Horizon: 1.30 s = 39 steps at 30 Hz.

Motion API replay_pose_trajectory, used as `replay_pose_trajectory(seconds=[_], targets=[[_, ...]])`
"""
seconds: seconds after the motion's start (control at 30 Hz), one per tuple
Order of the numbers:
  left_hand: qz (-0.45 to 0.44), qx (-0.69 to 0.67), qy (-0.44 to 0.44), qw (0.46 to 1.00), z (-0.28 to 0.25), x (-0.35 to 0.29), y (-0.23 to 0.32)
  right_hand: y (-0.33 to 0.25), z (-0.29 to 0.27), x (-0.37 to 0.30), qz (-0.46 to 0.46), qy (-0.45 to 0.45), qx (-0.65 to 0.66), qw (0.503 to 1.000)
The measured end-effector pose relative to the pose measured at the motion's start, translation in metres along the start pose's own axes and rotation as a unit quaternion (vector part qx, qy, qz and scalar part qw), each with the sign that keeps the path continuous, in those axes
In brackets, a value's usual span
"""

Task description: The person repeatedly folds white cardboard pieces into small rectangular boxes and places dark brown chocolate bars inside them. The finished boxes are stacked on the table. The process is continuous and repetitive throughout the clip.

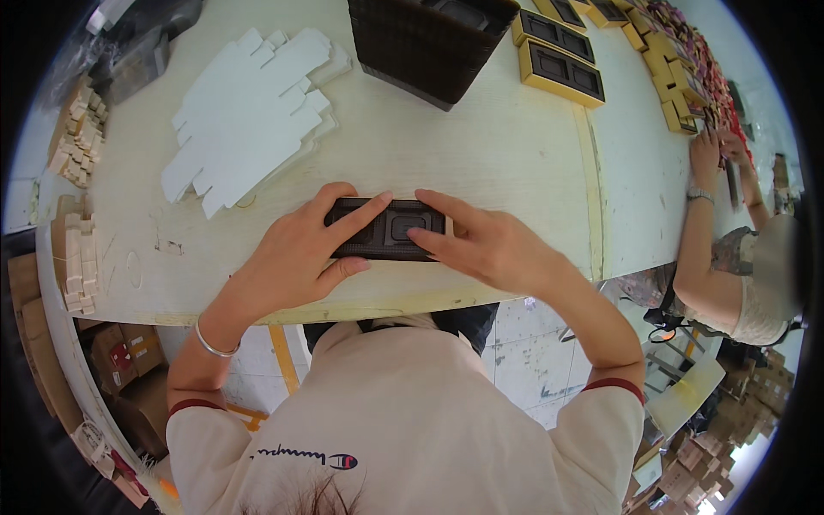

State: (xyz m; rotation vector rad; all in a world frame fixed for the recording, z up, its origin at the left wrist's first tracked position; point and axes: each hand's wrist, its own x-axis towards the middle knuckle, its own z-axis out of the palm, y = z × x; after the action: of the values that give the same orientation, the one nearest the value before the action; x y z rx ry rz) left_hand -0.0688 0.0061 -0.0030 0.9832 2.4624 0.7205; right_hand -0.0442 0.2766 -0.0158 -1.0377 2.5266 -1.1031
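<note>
A black plastic tray insert (384,240) with moulded recesses lies at the near edge of the table, in front of my body. My left hand (287,249) grips its left end, with fingers across the top and the thumb at the near side. At the other end, my right hand (498,245) has a finger at the far edge and another digit pressing on the right recess. Beyond the hands stands a tall stack of black trays (429,56). Flat white card blanks (249,120) lie piled to the left of it.
Yellow boxes holding black trays (562,75) sit at the far right, with many more yellow boxes (665,64) behind. A co-worker's hands (717,150) are busy at the right edge. Bundled pale card pieces (79,262) line the left side. Cardboard boxes (120,356) are stored below.
</note>
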Motion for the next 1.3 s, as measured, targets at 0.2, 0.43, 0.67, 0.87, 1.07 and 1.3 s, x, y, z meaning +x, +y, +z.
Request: replay_pose_trajectory(seconds=[0.2, 0.43, 0.67, 0.87, 1.07, 1.3], targets=[[0.023, 0.065, 0.003, 0.998, -0.005, 0.0, -0.003, 0.022, -0.007, 0.013, -0.097, -0.008, 0.027, 0.995], [0.014, 0.028, -0.007, 0.999, -0.005, -0.001, -0.013, 0.005, -0.02, 0.026, -0.047, -0.139, -0.073, 0.987], [0.136, 0.252, 0.135, 0.949, 0.02, -0.008, -0.015, -0.009, 0.008, 0.018, -0.102, 0.042, -0.187, 0.976], [0.114, 0.141, 0.15, 0.972, 0.035, -0.004, -0.018, -0.005, 0.04, 0.008, -0.067, 0.168, -0.114, 0.977], [0.112, -0.019, 0.187, 0.976, 0.029, -0.015, -0.002, -0.013, -0.014, -0.03, -0.022, 0.126, -0.052, 0.99], [-0.104, 0.237, 0.313, 0.914, -0.027, -0.034, -0.034, 0.051, -0.13, -0.119, 0.175, 0.303, -0.149, 0.925]])
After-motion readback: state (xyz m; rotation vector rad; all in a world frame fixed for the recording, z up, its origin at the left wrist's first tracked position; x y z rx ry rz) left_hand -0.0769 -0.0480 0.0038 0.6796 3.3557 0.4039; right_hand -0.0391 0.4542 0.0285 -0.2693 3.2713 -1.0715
